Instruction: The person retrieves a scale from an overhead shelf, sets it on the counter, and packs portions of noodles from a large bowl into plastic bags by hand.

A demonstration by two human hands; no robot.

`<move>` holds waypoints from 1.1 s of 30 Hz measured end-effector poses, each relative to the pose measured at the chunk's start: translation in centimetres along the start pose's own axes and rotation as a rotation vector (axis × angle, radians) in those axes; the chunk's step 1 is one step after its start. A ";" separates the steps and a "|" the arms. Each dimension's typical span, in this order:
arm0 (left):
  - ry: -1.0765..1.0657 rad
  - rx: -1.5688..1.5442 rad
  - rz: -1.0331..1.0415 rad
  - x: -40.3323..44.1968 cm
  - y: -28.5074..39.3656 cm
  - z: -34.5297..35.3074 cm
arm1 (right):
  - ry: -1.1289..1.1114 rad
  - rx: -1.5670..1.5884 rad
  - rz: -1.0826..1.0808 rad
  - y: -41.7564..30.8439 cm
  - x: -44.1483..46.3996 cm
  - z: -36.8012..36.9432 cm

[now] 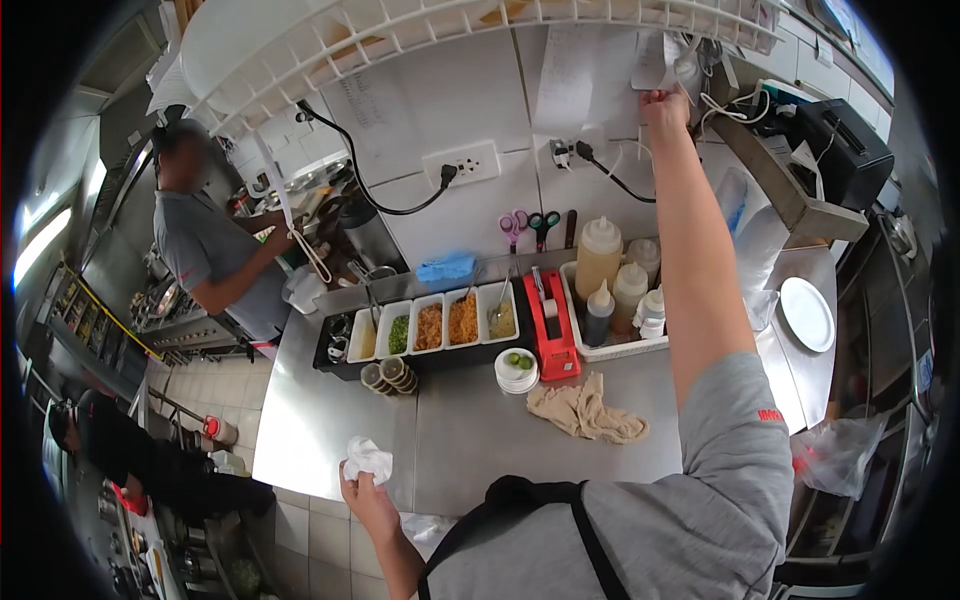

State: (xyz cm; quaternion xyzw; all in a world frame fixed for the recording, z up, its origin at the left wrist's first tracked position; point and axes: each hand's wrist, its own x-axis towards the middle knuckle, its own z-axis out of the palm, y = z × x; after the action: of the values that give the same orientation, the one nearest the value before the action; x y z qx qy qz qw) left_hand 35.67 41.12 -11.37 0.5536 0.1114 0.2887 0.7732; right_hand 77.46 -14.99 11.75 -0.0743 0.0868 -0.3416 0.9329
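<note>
In the head view my left hand (372, 500) is closed on a crumpled white paper (368, 459) near the front edge of the steel counter (460, 430). My right arm reaches up to the back wall. There my right hand (665, 108) is closed at a hanging white slip (650, 65), beside white cables; what its fingers grip is too small to name. Below the arm lie a beige cloth (590, 408), a red tape dispenser (553, 325) and a small stack of white dishes with limes (516, 371).
White tubs of toppings (430, 322) line the counter's back, beside a basket of squeeze bottles (600, 350). A wire rack (450, 22) hangs overhead. A black printer (840, 150) sits at upper right. One person (215, 230) works at left, another (140, 450) at lower left.
</note>
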 end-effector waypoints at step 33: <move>-0.025 -0.066 0.028 -2.2 -1.0 0.7 | -0.278 0.124 -0.071 1.0 -13.4 -0.4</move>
State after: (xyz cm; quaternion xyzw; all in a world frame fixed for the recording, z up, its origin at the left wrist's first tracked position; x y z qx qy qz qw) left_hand 34.56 39.06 -12.33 0.5327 0.0845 0.2960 0.7884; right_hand 67.97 -5.59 12.69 -0.0662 -0.0669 -0.3656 0.9260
